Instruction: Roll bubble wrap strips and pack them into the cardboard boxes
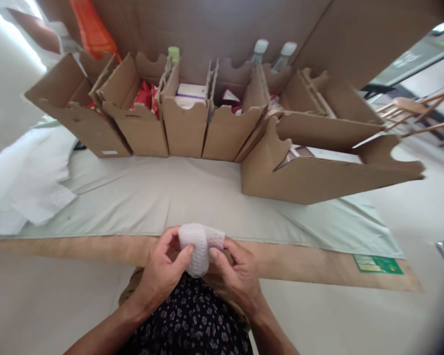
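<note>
White mesh bundle (199, 248) gripped by left hand (162, 272) and right hand (239, 276), cardboard bins (185, 130) beyond, pale cloth (133, 197) between.

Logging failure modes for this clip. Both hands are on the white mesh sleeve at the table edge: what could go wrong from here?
1. The left hand and right hand hold the white mesh sleeve by fingertips only, right at the edge of the table. A slip would likely drop it into the lap or onto the floor.
2. Thumbs press into the soft mesh from both sides, so it might stretch or tear.
</note>
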`<state>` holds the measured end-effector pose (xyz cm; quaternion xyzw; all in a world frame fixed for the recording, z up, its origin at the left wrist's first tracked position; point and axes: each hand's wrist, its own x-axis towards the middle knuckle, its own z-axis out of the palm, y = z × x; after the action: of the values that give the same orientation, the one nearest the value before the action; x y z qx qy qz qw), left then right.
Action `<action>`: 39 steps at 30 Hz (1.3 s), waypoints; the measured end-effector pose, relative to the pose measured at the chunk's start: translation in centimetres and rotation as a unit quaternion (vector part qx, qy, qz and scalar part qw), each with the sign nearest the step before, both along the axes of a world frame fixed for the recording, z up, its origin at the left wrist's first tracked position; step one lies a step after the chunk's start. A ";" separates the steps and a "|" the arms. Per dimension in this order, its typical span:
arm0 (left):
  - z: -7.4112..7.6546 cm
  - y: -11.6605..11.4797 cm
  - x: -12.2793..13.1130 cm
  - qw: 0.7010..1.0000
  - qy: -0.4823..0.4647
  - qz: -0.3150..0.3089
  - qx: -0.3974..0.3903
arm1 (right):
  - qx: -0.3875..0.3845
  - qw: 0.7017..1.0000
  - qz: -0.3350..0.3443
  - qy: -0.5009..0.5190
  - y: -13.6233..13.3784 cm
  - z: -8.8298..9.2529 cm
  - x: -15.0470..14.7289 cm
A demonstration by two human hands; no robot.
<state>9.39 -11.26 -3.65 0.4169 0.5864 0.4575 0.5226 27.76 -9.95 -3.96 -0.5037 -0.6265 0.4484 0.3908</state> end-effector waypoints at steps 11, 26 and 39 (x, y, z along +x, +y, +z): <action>-0.1 0.0 2.7 0.989 0.085 -0.039 0.113 | -0.091 0.989 0.017 0.114 -0.2 -0.3 1.0; 0.3 0.7 1.7 0.961 0.069 -0.252 0.091 | 0.000 0.994 0.098 0.057 1.0 1.6 6.0; -2.1 1.4 -0.1 0.960 0.157 -0.114 0.203 | 0.249 0.863 -0.380 -0.219 8.1 15.3 13.7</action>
<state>9.28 -9.82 -5.80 0.6450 0.5046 0.4327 0.3771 41.47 -1.86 11.33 -0.6741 -0.5467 -0.0279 0.4959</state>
